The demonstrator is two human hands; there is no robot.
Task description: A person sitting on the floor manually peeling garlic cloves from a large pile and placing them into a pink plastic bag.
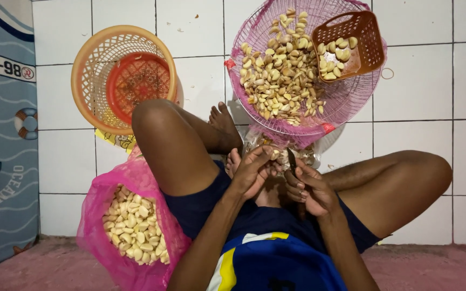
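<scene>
Sitting on a white tiled floor (416, 86), knees spread, both hands close together above the lap. Left hand (252, 172) curled, its grip pinching a small pale garlic clove (274, 154) at the fingertips. Right hand (311, 188) just beside it, grip pressed together around a dark-bladed knife (292, 161), blade tip pointing up toward the clove; cannot tell whether blade and clove touch. Directly beyond the hands, a clear plastic bag (308, 156), contents hard to make out. Further ahead, a pink mesh basket (346, 102) heaped with garlic cloves, and a small brown square basket (365, 37) resting tilted on its right rim, holding a handful of paler cloves. To the left front, an orange round basket (90, 81) with a red bowl (138, 81) nested inside, partly hidden by the left knee. Beside the left thigh, a pink plastic bag (98, 215), mouth open, filled with peeled pale cloves. At the far left edge, a blue patterned mat (1, 134) with anchor and lifebuoy motifs.
</scene>
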